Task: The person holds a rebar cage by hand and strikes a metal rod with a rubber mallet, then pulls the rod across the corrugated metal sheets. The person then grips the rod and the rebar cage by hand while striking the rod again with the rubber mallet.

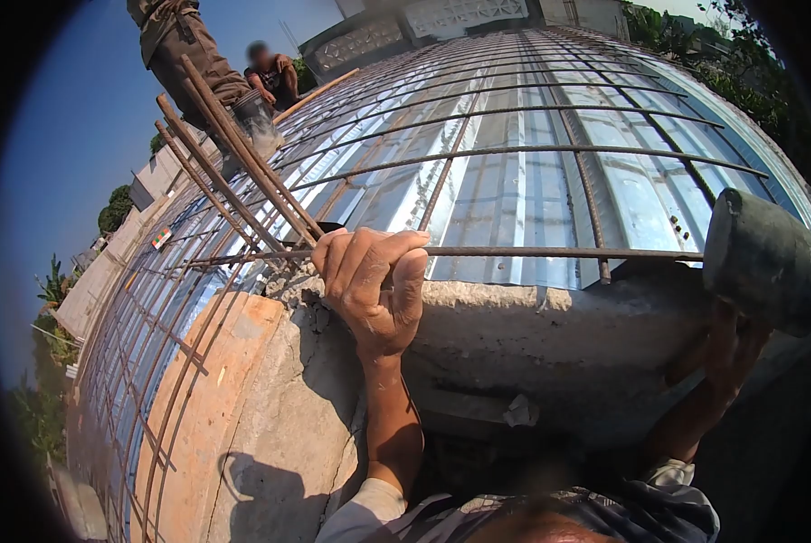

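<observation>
My left hand [365, 285] is closed at the top edge of the concrete wall [505, 321], fingers curled round a rusty steel bar [523, 252] that runs sideways along the roof's near edge. Close beside its fingers, several upright rebars [233, 136] rise from the wall corner. At the right, my right hand [731, 348] is in shadow, gripping a mallet [758, 258] just under its large dark head. The mallet's handle is mostly hidden. Its head overlaps the right end of the sideways bar in this view.
Corrugated metal sheets [496, 195] under a grid of rebar spread ahead. An orange-brown board [193, 380] lines the wall at left. A person in boots [259, 122] stands on the roof, and another person [270, 77] crouches behind. White scrap [520, 412] lies below the wall top.
</observation>
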Tool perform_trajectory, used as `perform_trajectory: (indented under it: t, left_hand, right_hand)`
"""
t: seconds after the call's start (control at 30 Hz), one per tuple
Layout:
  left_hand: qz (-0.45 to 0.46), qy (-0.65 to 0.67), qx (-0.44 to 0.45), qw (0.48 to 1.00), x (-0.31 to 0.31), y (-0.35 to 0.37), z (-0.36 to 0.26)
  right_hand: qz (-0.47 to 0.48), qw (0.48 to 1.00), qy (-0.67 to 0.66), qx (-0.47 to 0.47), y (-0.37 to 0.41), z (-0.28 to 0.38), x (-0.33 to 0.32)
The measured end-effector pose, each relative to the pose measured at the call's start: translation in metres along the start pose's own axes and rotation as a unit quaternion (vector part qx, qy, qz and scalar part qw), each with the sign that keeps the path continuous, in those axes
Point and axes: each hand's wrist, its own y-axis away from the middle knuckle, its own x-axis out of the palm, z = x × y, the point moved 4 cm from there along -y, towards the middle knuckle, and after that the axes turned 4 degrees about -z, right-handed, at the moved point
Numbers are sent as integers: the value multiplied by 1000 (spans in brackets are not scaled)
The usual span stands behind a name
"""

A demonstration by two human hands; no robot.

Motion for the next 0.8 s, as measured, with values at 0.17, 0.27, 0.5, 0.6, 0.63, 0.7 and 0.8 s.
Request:
perform_trajectory:
  t: [0.17,0.27,0.5,0.6,0.63,0.7,0.8]
  left_hand:
    - [18,-9,10,1000,-1,0,-2]
    - [22,-15,15,1000,-1,0,-3]
    - [26,-19,8,999,-1,1,-2]
    - [26,-15,4,1000,-1,0,-3]
    - [27,-15,3,1000,-1,0,-3]
    - [31,-14,2,999,-1,0,-3]
    - [25,-15,2,1000,-1,2,-1]
  right_hand:
    - [-9,999,32,-20,-1,6,0]
    - [-4,999,40,-20,1,-4,0]
    - [-3,999,38,-34,2,-17,-2]
    - [-1,1000,15,-22,1,-11,1]
    - [1,1000,15,-24,1,-9,2]
    - [9,999,29,-30,0,-6,1]
    - [9,999,27,-26,-1,-4,0]
